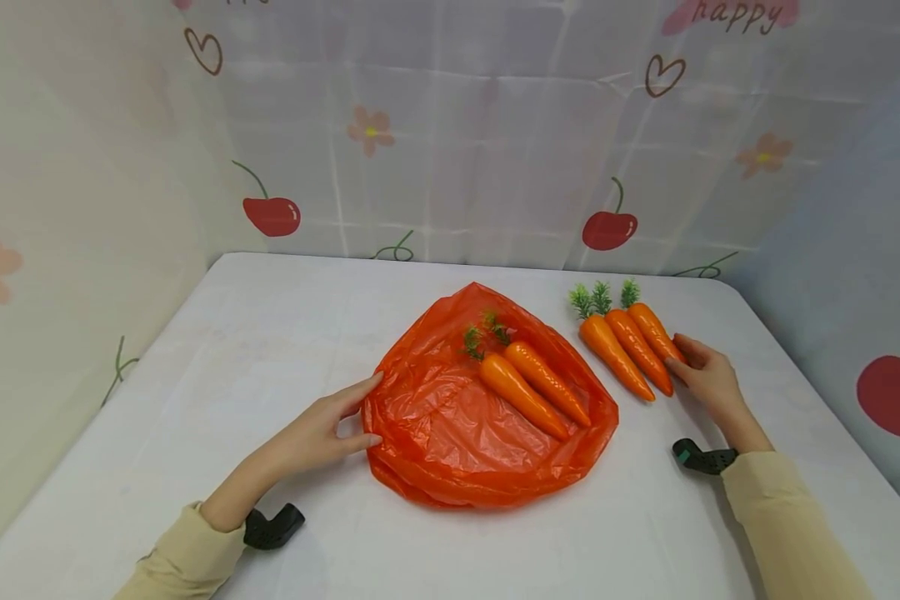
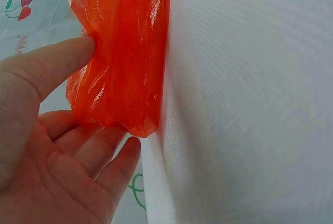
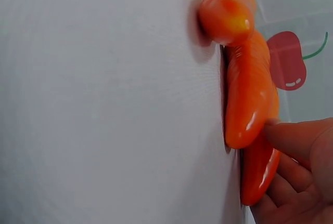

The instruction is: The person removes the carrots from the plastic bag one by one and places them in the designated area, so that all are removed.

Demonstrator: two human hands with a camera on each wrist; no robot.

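Note:
An orange-red plastic bag (image 1: 465, 467) lies spread on the table, with two carrots with green tops, one carrot (image 1: 523, 396) beside another carrot (image 1: 547, 383), on it. My left hand (image 1: 322, 425) touches the bag's left edge, thumb and fingers spread apart; in the left wrist view the thumb (image 2: 67, 60) rests against the plastic. Right of the bag three carrots lie side by side: a left carrot (image 1: 615, 358), a middle carrot (image 1: 640, 350) and a right carrot (image 1: 652, 329). My right hand (image 1: 708, 379) holds the right carrot near its tip between thumb and fingers.
A white cloth covers the table (image 1: 285, 333). Behind it hangs a pale curtain (image 1: 480, 167) printed with cherries, flowers and hearts. Black devices are worn at both wrists, the left device (image 1: 273, 527) and the right device (image 1: 703, 458).

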